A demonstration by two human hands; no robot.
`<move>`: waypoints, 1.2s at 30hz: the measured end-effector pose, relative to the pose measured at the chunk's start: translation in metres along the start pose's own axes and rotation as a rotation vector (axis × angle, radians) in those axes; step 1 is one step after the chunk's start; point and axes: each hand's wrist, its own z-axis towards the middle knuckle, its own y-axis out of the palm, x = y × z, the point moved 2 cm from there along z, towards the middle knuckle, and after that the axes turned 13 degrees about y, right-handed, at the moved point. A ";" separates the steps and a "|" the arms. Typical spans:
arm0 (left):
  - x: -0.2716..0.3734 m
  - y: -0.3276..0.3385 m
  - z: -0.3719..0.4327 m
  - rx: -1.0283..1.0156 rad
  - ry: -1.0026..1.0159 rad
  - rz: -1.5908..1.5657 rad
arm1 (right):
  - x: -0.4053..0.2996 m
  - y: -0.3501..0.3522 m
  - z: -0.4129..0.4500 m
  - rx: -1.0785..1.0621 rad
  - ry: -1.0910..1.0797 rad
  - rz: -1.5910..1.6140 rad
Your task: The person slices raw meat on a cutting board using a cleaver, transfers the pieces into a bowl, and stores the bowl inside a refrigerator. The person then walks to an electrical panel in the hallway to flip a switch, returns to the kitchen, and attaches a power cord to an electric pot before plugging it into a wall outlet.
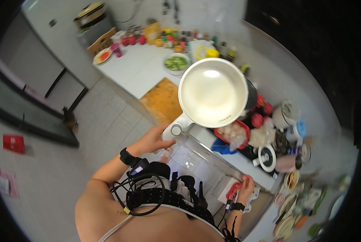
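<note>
A white cooking pot (213, 90) with a pale, shiny inside is held up by its handle, above the wooden cutting board (162, 98) and the counter. My left hand (154, 139) grips this handle, which has a round grey knob. Over at the lower right, my right hand (247, 184) is at the counter's front edge, near a red object (234, 190) with a black cable; whether its fingers touch anything is unclear. A white lid with a dark centre knob (266, 158) lies on the counter to the right.
A bowl of chopped greens (176, 63) stands behind the board, with bottles and jars along the wall. A red basket (244, 133) with bagged food, a pink kettle (284, 163) and red onions (257, 120) crowd the right counter. Stacked dishes (284, 225) stand at lower right.
</note>
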 end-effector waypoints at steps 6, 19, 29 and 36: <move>-0.089 -0.160 -0.111 0.335 -0.169 -0.073 | -0.256 0.175 -0.046 -0.288 -0.572 0.004; -0.143 -0.501 -0.185 0.479 -0.336 -0.177 | -0.597 0.475 -0.096 -0.379 -0.962 0.045; -0.203 -0.650 -0.027 0.227 -0.334 -0.222 | -0.822 0.513 0.157 0.245 -0.604 0.088; -0.271 -0.741 0.068 -0.085 -0.455 -0.149 | -0.870 0.472 0.334 0.877 -0.285 0.232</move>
